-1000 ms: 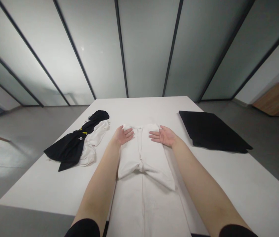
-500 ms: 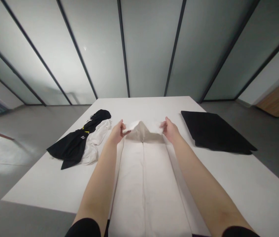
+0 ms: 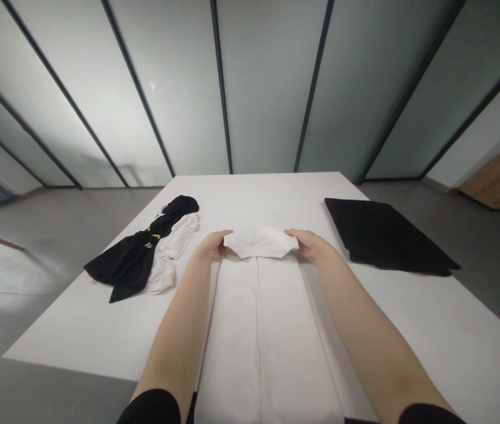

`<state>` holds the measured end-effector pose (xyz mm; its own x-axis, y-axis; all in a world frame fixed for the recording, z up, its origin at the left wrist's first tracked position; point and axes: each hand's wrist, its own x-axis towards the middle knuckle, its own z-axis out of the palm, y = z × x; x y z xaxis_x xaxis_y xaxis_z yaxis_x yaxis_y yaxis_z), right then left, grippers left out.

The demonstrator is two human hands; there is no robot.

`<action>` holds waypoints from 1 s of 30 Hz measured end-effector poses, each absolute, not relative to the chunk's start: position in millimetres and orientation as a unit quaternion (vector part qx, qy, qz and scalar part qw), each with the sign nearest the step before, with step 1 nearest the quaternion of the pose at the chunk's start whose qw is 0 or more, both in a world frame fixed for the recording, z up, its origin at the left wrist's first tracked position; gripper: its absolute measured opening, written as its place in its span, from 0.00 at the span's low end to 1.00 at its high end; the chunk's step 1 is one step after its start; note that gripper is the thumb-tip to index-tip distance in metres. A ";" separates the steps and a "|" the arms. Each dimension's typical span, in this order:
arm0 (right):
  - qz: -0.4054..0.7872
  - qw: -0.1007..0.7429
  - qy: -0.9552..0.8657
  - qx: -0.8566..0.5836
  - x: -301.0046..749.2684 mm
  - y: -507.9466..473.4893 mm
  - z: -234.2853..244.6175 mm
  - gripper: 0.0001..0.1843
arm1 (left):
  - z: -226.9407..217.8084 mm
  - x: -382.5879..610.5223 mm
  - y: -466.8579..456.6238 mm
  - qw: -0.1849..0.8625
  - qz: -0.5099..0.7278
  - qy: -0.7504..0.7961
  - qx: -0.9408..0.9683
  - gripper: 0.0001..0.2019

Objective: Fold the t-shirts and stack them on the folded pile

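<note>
The grip was tight, left hand (image 3: 217,244) and right hand (image 3: 308,243) pinching opposite ends of a white cloth's (image 3: 276,330) folded-over far end. The cloth stretched along the white table (image 3: 64,335), between rumpled clothes (image 3: 128,260) and a black sheet (image 3: 384,235).

short, smooth-edged black fabric sleeves (image 3: 155,406) end well behind the grip; forward of them, the forearms (image 3: 182,315), left hand (image 3: 217,245) and right hand (image 3: 307,244) are bare.

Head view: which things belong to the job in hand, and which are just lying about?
Belonging:
white cloth
left hand and right hand, holding its sides
table beneath

Lying about:
black garment, left
crumpled white garment beside it
flat black item, right
</note>
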<state>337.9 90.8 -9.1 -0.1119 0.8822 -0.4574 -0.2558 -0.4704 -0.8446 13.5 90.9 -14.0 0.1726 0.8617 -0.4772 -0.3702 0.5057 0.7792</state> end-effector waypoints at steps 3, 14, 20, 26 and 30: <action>0.744 0.354 -0.337 -0.456 350.3 79.0 -7.8 0.08 | -14.2 4.3 83.8 0.747 0.384 0.469 0.272 0.00; 0.732 0.372 -0.317 -0.474 331.6 81.3 -14.5 0.17 | -6.4 15.5 77.5 0.704 0.383 0.526 0.285 0.11; 0.640 0.543 -0.338 -0.426 318.0 89.0 -15.7 0.10 | 0.8 31.2 80.2 0.667 0.526 0.429 0.307 0.15; 0.600 0.644 -0.369 -0.298 313.5 86.2 12.1 0.17 | 15.2 25.8 74.8 0.649 0.608 0.347 0.298 0.21; 0.625 0.575 -0.393 -0.352 328.6 79.8 28.8 0.21 | 23.8 12.9 62.5 0.661 0.570 0.394 0.288 0.24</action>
<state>328.6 79.8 28.8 -0.0912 0.9958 0.0121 -0.4429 -0.0297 -0.8961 12.9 62.5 23.8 0.0387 0.9806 -0.1919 -0.5263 0.1833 0.8303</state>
